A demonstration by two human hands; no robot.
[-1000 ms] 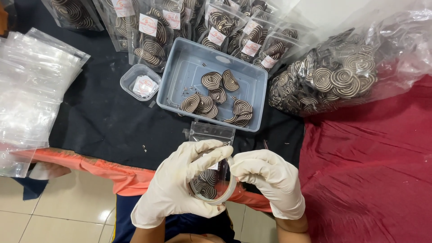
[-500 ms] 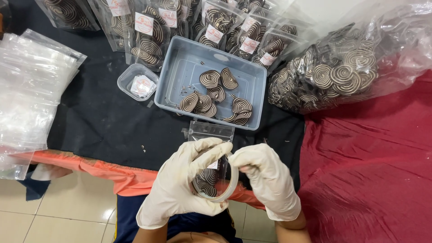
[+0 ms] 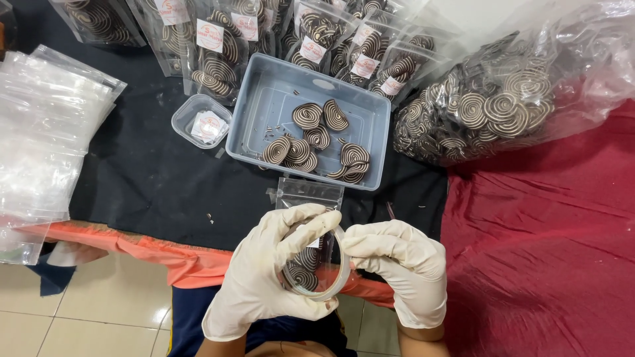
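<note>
1. Clear pouch (image 3: 316, 268) part-filled with spiral biscuits, held at the table's near edge: light, slippery film, brittle contents.
2. Left hand (image 3: 274, 274) fingers clamped on the rim; right hand (image 3: 397, 264) pinching the opposite rim.
3. Best gripped at the rim.
4. Grey tray (image 3: 261, 106) beyond.

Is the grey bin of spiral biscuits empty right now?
No, the grey bin holds a loose handful of spiral biscuits on its floor.

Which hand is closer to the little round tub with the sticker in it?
Left. The left hand sits below the small round tub; the right hand is farther off.
</note>
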